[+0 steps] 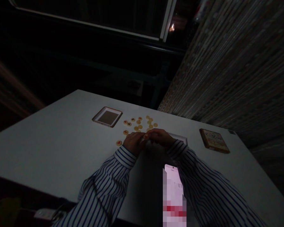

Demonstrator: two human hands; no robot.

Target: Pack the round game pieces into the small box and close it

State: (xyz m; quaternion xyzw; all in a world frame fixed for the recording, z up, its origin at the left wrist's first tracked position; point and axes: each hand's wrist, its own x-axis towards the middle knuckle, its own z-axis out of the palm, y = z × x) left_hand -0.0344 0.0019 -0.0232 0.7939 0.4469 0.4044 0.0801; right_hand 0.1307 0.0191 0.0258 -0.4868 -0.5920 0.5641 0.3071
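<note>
My left hand (135, 142) and my right hand (159, 137) meet above the white table (61, 142), fingers curled toward each other. Between their fingertips shows a small round Chinese chess piece (145, 136) with a reddish mark; both hands seem to grip it. Just beyond lie several more pale discs, some plain side up, like this Chinese chess piece (155, 125). Others show characters, among them a piece with a red mark (118, 143) left of my left hand. Beside my right wrist, a pale-edged tray or lid (180, 138) is partly hidden by my sleeve.
An open shallow box part (107, 117) lies at the back left. A flat box with a printed top (214, 140) sits on the right. A lit phone (174, 179) is between my forearms. A string curtain (217, 63) hangs along the table's far right side. The room is dim.
</note>
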